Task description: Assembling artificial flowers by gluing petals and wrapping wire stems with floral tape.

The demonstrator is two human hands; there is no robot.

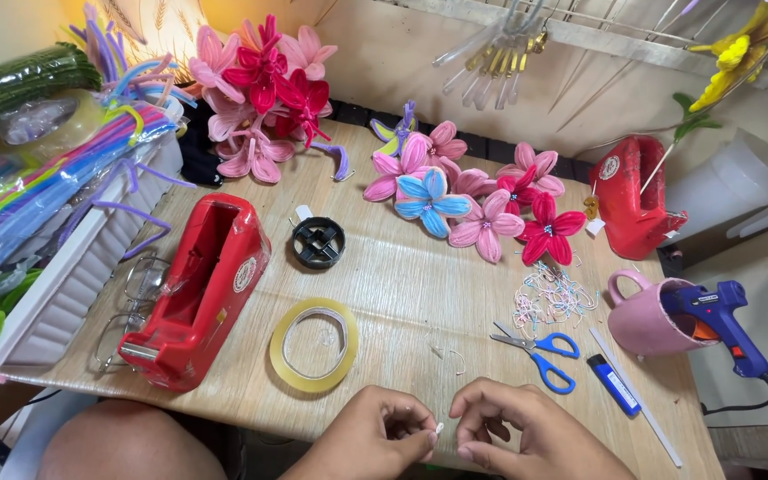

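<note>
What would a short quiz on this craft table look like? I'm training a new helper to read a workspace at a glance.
1. True or false: the blue glue gun stands in a pink mug.
2. What lies between the red tape dispenser and the blue-handled scissors? A) a roll of clear tape B) a lighter C) a black core
3. Fill in: the left hand and right hand pinch something small and ____ at the table's near edge.

Key: 1 true; 2 A; 3 white.
</note>
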